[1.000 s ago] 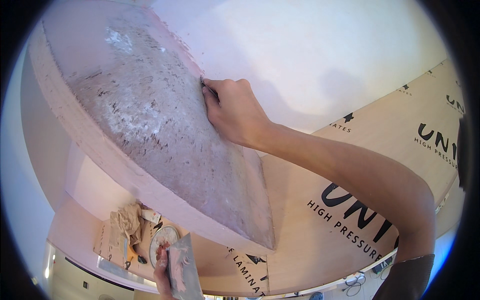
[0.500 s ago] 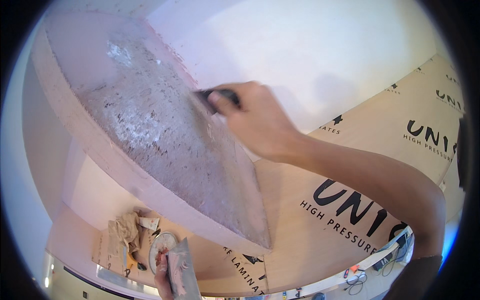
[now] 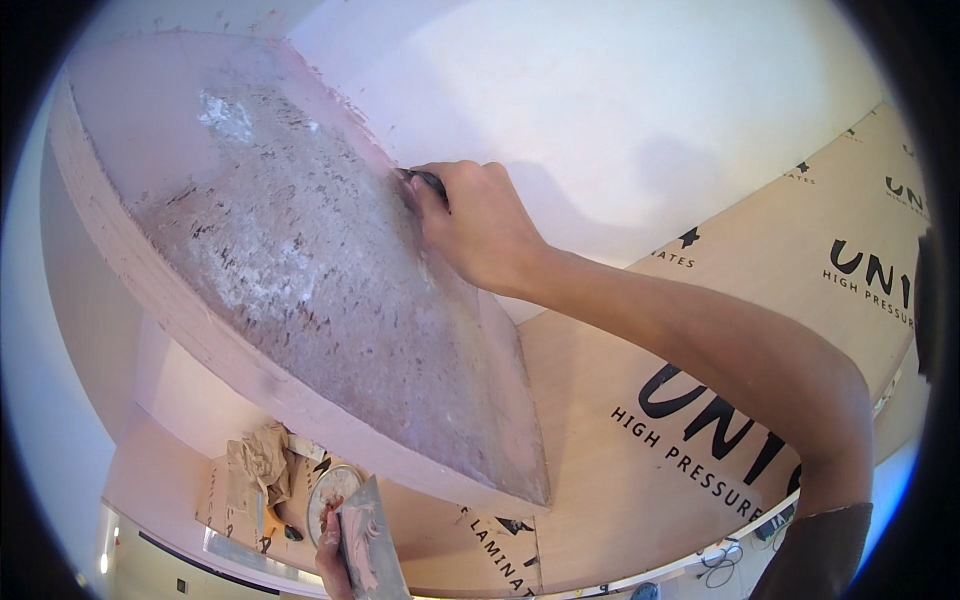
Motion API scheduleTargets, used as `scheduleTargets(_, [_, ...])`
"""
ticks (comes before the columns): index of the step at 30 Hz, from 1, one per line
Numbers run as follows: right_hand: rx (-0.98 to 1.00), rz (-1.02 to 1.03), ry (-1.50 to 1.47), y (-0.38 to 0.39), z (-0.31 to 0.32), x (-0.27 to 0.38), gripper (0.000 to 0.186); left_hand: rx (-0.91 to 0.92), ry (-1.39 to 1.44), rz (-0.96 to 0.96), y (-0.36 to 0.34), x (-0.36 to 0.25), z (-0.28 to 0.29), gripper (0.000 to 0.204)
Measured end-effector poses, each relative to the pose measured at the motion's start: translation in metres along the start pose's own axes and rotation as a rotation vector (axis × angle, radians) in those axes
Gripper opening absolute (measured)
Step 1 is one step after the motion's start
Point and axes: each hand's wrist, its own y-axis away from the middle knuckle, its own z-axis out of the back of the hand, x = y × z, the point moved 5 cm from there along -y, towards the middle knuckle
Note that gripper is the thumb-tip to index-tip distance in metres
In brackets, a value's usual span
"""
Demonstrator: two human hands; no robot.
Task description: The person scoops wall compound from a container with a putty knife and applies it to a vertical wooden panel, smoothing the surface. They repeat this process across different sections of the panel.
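Observation:
My right hand is closed round the dark handle of a putty knife. Its blade, mostly hidden by my fingers, is at the seam where a curved panel meets the white wall. Pink filler coats the panel's borders; its mottled grey-brown middle has pale smears and small dark pits. Low in the view, my left hand grips a flat metal filling blade with pink filler spread on it. Just behind that hand is a round tin with filler in it.
Printed tan protective sheeting covers the surface below and to the right. Crumpled brown paper and a yellow-handled tool lie near the tin. Cables are on the floor at lower right. The panel's thick curved edge juts out.
My right hand has moved slightly left and up, and the putty knife has turned closer to the wall seam. My left hand still holds the filling blade. The whole view has shifted a little.

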Motion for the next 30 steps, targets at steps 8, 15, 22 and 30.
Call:
scheduleTargets(8, [0.054,0.019,0.060,0.007,-0.012,0.001,0.027,0.026,0.004,-0.012,0.002,-0.001,-0.001,0.047])
scheduleTargets(15, [0.040,-0.051,-0.038,0.015,-0.008,0.012,0.024,0.036,0.027,-0.061,-0.003,0.001,0.002,0.045])
scheduleTargets(22, [0.021,-0.115,0.025,0.038,0.052,0.016,0.028,0.102,0.094,-0.014,-0.006,0.005,0.002,0.046])
scheduleTargets(30, [0.025,-0.052,-0.061,0.029,0.010,-0.012,0.027,0.016,0.059,-0.045,0.002,0.002,0.000,0.048])
